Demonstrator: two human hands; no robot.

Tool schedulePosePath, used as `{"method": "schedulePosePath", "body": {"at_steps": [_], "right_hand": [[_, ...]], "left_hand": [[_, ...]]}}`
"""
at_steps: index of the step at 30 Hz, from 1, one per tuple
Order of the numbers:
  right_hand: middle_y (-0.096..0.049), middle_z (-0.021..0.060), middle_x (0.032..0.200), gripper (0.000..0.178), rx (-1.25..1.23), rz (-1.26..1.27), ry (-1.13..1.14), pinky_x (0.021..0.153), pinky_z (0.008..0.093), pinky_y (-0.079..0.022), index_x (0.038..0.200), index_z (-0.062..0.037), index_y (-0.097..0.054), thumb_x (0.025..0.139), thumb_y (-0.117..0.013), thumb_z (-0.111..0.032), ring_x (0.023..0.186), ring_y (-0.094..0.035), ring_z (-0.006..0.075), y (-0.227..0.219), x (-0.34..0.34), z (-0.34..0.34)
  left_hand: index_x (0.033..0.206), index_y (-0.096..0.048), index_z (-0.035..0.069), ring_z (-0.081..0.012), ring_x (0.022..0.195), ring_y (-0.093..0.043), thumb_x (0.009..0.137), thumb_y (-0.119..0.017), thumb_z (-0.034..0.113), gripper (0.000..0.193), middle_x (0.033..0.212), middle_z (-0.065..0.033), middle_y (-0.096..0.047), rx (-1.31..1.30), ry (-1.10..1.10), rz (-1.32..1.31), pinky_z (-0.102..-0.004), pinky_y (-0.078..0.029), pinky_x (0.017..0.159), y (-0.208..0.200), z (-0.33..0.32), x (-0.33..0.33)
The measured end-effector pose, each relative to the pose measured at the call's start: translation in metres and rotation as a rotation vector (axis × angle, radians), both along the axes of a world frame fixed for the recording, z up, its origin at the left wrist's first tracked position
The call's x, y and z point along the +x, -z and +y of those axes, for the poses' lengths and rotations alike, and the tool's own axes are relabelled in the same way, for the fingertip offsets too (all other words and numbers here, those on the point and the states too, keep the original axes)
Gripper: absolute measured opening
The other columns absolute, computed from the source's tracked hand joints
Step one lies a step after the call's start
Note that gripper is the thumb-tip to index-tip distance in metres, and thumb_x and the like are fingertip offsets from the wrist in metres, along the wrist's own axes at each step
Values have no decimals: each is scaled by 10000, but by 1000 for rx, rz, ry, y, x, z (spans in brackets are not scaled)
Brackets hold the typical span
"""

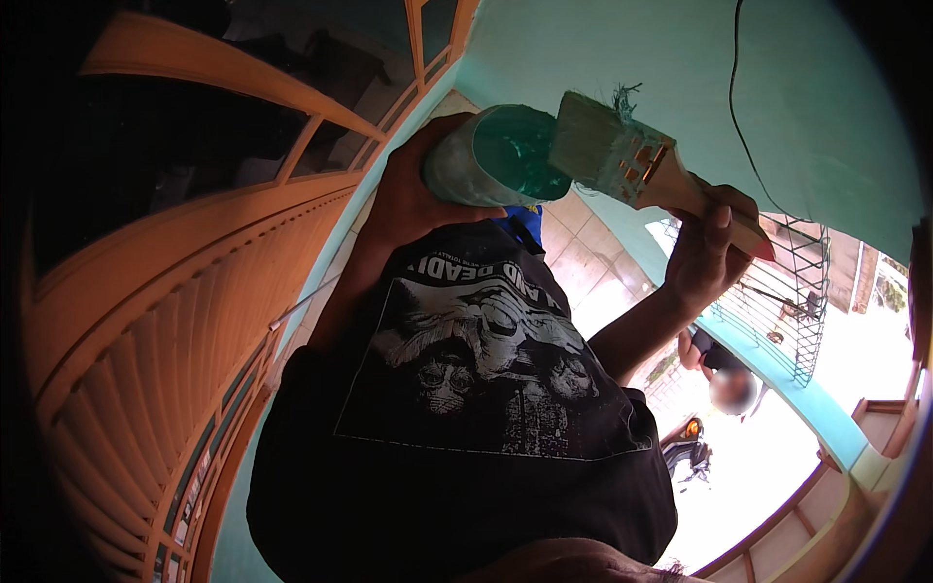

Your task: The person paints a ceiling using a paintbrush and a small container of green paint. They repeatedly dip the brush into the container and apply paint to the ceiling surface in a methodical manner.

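My left hand [408, 189] is wrapped around a pale, paint-smeared cup-shaped container [450, 173], its mouth tilted toward the camera. Teal paint [510, 146] coats the inside and lies wet in it. In my right hand [709, 248], the fingers close round the wooden handle of a wide flat paintbrush [595, 141]. Dried teal paint crusts the brush's ferrule, and frayed strands stick out from one side. The bristle end is at the container's right rim; whether it touches cannot be made out.
A teal wall [661, 49] rises ahead, with a dark cable [736, 97] hanging down it. Orange-framed windows and a slatted wooden panel [224, 311] stand at left. A metal grille [797, 291] is at right, with another person [719, 364] beyond in bright light.
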State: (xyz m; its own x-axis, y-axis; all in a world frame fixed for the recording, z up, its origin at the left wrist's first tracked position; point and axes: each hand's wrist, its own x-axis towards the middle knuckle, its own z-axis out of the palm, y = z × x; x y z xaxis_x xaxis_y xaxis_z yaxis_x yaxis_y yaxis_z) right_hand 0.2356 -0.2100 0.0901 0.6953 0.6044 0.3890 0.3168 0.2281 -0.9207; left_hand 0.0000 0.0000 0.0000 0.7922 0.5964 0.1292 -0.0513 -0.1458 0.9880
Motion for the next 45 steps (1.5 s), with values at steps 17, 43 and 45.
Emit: {"method": "schedulePosePath", "body": {"at_steps": [17, 43, 45], "right_hand": [[-630, 176, 1074, 346, 98, -67, 41, 773, 470, -678, 1155, 40, -592, 970, -697, -233, 1025, -700, 359, 5, 6, -8], [-681, 107, 942, 521, -30, -62, 252, 851, 358, -484, 1013, 51, -645, 887, -786, -434, 886, -626, 205, 1, -11, 5], [-682, 119, 937, 523, -11, -48, 266, 869, 375, -492, 1018, 55, -640, 890, -784, -431, 893, -637, 221, 2, -10, 5]], "left_hand": [[1374, -537, 46, -263, 1199, -631, 544, -1021, 298, 994, 1260, -125, -644, -5, 1, -29, -421, -527, 1011, 5, -2, 0], [1412, -523, 37, -285, 1244, -615, 548, -1015, 337, 1039, 1326, -142, -633, -6, 23, 28, -440, -482, 1072, -2, 0, -1], [1417, -518, 38, -285, 1248, -612, 548, -1014, 333, 1043, 1332, -144, -630, -14, 26, 29, -439, -480, 1075, -4, 0, -1]]}}
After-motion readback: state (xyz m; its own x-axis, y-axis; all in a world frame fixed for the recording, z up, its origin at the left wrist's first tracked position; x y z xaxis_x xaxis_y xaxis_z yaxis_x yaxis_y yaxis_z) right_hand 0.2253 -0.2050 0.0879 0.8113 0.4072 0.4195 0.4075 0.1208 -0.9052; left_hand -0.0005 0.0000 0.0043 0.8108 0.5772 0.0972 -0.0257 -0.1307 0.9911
